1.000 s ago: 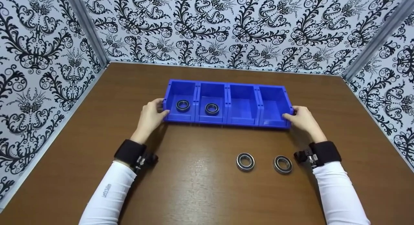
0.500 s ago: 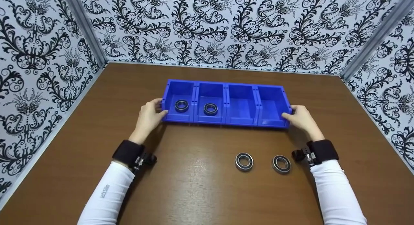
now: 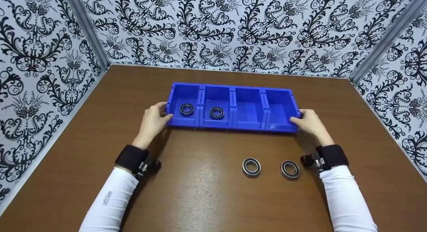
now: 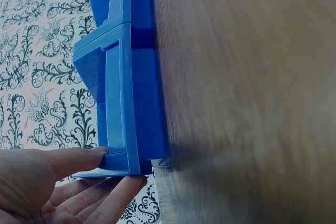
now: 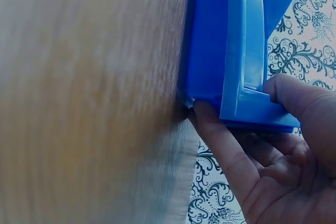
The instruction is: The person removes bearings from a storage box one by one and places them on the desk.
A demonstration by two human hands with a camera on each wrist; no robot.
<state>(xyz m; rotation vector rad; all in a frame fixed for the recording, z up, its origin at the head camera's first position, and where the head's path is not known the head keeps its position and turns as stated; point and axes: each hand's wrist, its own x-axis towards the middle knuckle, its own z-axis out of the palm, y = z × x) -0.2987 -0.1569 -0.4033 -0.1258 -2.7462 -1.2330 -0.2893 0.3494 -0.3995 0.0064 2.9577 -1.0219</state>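
A blue bin row (image 3: 248, 125) with several compartments stretches across the middle of the table. At its left end my left hand (image 3: 154, 120) grips the side wall, thumb on the front corner and fingers on the outside. My right hand (image 3: 312, 123) holds the opposite end the same way; in the right wrist view its thumb (image 5: 289, 95) hooks over the wall. One bearing (image 3: 186, 114) lies in the leftmost compartment, and another bearing (image 3: 217, 117) in the one beside it. The two compartments on the right hold nothing.
In front of the bin row, a ball bearing (image 3: 251, 172) and another ball bearing (image 3: 290, 174) lie flat on the brown table (image 3: 200, 198), right of centre, the second near my right wrist strap. Patterned wall panels (image 3: 217, 35) stand behind and at both sides.
Both hands keep their grip on the ends of the bin row. The whole head view has shifted slightly; nothing else visibly moves.
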